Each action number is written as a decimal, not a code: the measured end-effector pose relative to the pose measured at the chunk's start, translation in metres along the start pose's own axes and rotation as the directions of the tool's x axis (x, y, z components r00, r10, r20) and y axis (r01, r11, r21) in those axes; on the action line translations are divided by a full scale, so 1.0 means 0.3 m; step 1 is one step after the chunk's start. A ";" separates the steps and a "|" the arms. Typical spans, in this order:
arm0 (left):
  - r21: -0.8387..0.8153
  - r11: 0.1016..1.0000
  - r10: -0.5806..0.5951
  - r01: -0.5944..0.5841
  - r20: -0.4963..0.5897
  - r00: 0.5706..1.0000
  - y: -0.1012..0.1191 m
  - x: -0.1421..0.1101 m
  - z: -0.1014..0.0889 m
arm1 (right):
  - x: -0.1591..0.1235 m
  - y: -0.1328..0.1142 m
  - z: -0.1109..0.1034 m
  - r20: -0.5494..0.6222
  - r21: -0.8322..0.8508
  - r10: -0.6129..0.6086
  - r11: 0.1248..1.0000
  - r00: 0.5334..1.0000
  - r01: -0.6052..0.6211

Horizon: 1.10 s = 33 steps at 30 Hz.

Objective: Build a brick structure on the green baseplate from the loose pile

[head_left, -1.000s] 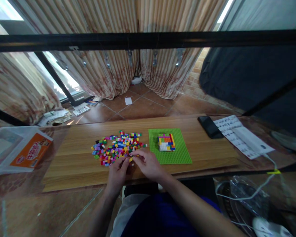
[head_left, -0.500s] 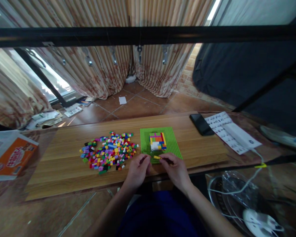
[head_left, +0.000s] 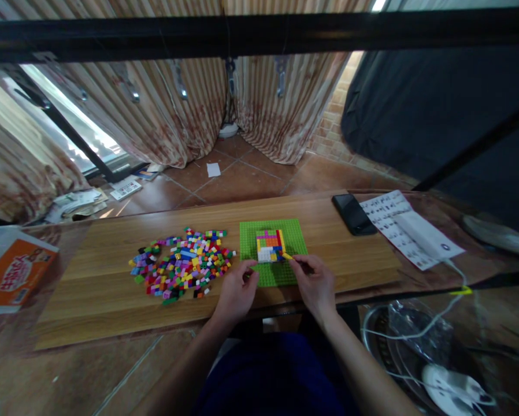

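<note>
A green studded baseplate (head_left: 293, 231) lies before me, bearing a low square build (head_left: 268, 241) of bricks in white, yellow, red, orange, pink and blue. My right hand (head_left: 315, 283) pinches a narrow yellow brick (head_left: 288, 256) between thumb and fingertips, at the build's near right corner. Whether that brick touches the build, I cannot tell. At the plate's near left edge is my left hand (head_left: 237, 290), its fingers curled, with thumb and forefinger slightly apart and nothing visible between them. Left of the plate spreads a pile of loose toy bricks (head_left: 194, 262) in many colours.
All this rests on a wooden board (head_left: 107, 289). A black phone (head_left: 353, 214) and a printed sheet (head_left: 411, 231) lie at the right. An orange-and-white box (head_left: 17, 271) stands far left. A dark bar (head_left: 259, 34) crosses beyond the table; a white cable (head_left: 433, 319) hangs at right.
My right hand has carried the yellow brick away from the plate's near edge, up to the build's near right corner. My left thumb and forefinger have parted slightly. The camera view has shifted.
</note>
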State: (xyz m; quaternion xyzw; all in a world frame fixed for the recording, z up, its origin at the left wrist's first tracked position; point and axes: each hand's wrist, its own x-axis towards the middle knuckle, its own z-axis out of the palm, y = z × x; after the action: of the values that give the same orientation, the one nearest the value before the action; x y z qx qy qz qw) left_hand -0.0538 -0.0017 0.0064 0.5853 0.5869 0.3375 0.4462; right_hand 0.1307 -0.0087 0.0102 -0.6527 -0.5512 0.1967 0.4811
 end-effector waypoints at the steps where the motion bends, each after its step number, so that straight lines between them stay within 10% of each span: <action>1: 0.005 1.000 -0.010 0.010 -0.018 1.000 -0.003 0.002 -0.006 | 0.002 -0.002 0.001 0.006 0.000 -0.018 1.000 1.000 0.018; 12: 0.046 0.999 -0.008 0.010 -0.046 0.999 0.020 0.028 -0.009 | 0.070 -0.046 0.108 0.205 -0.177 -0.345 0.907 0.916 0.381; 33: 0.141 0.990 0.010 -0.005 -0.036 0.999 0.045 0.010 0.019 | 0.086 -0.031 0.131 0.070 -0.187 -0.299 0.933 0.952 0.306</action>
State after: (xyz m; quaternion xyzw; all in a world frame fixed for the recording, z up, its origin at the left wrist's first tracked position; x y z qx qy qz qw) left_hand -0.0432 0.0018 0.0163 0.6111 0.6152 0.3076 0.3918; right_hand 0.1031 0.0302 0.0070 -0.6002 -0.6712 0.0781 0.4278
